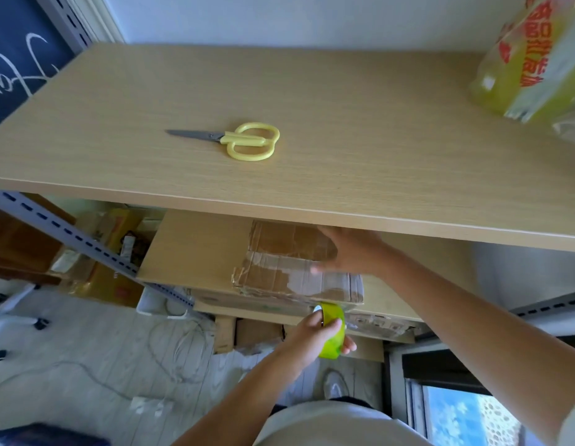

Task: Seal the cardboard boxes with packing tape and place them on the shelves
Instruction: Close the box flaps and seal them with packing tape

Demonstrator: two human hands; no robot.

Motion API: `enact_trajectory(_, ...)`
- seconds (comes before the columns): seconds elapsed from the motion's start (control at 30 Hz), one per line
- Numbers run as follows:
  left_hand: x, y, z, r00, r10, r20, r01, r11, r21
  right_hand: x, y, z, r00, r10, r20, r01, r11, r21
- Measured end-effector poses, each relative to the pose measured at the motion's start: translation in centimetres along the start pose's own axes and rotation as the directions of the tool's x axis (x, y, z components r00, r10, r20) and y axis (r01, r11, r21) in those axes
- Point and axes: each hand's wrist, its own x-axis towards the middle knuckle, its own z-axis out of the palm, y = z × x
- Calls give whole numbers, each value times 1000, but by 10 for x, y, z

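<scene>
Cardboard box [289, 262] sits on the middle shelf board [189, 249], tucked partly under the wide top shelf [312, 107], its long axis running roughly left to right across the view and its near edge overhanging or flush with the board's front; which of the two is hard to tell. Old clear tape and torn paper patches show along its upper face. The right hand [350, 252] reaches in from the right and lies on the box's top, fingers stretched out fairly straight and a little blurred, pressing or steadying rather than gripping. The left hand [315, 333] is lower and nearer the body, just in front of the box's near edge, with fingers and thumb curled round a yellow-green roll of packing tape [333, 333]. So the box lies ahead of and slightly above the tape hand, while the right hand is already in contact with it. Judging from this, the tape would need to travel up and forward over the near edge and along the top seam. Yellow-handled scissors [234, 140] lie closed on the top shelf, well apart from both hands, blades pointing left, and would have to be fetched from above for a cut.
</scene>
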Motion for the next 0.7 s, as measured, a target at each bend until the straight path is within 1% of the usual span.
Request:
enact_trajectory(0.03,0,0,-2,1000,4,21,-4,1000,7,2,-1,8,997,65,39,-54,970,-236)
enact_trajectory(0.07,-1,-1,-5,999,4,41,-4,1000,8,-6,-6,15,989,144,41,-138,982,-126)
enact_trajectory(0.1,0,-2,-7,998,5,58,-5,1000,10,-5,0,18,989,115,89,-96,976,-195)
enact_trajectory(0.17,2,-7,-11,997,17,74,-18,1000,10,2,-7,14,989,98,108,-62,954,-293)
enact_trajectory(0.2,2,-9,-12,996,25,81,-25,1000,11,7,-5,13,988,102,119,-64,956,-286)
enact_trajectory(0.27,3,-17,-15,997,38,73,-39,999,17,9,-7,9,987,111,119,-66,942,-328)
enact_trajectory(0.33,7,-27,-17,999,28,26,-29,999,28,8,-2,15,985,121,122,-65,922,-383)
enact_trajectory(0.4,13,-36,-19,998,-25,-60,29,997,68,5,0,20,989,122,88,-77,912,-402)
enact_trajectory(0.47,18,-39,-20,991,-63,-117,76,991,109,0,-3,25,996,71,60,-36,891,-452)
enact_trajectory(0.57,26,-39,-20,989,-56,-140,68,994,85,-9,-10,35,997,-1,78,40,864,-502)
enact_trajectory(0.63,31,-39,-18,986,-57,-155,64,997,39,-12,-10,43,995,12,102,45,842,-538)
enact_trajectory(0.7,32,-40,-18,986,-63,-157,68,997,32,-10,-10,49,996,25,84,29,806,-591)
